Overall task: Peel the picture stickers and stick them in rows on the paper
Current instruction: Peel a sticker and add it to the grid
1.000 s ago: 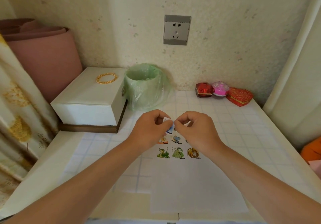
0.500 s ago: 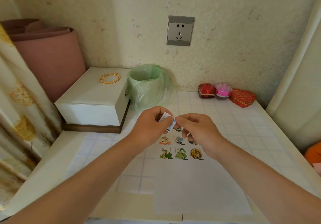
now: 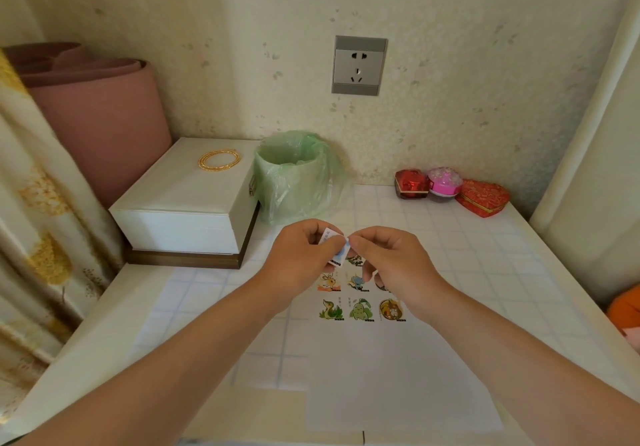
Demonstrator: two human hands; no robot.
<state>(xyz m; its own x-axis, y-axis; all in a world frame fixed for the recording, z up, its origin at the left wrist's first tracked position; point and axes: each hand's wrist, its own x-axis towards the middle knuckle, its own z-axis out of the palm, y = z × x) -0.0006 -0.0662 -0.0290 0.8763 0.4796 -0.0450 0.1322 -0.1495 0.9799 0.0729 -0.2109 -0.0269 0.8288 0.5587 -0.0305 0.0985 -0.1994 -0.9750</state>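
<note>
Picture sticker [image 3: 338,255]: held above the paper [image 3: 398,376], over the rows of stuck stickers [image 3: 360,310]. Left hand [image 3: 301,258] pinches its backing [image 3: 327,237]; right hand [image 3: 391,262] pinches a corner (blue print showing). We advise peeling slowly at a low angle, touching only the edge.

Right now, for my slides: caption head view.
Left hand and right hand pinch blue picture sticker above white paper.

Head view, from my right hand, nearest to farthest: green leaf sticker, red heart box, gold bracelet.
1. green leaf sticker, on paper by the right hand
2. red heart box, back right
3. gold bracelet, back left on white box
</note>
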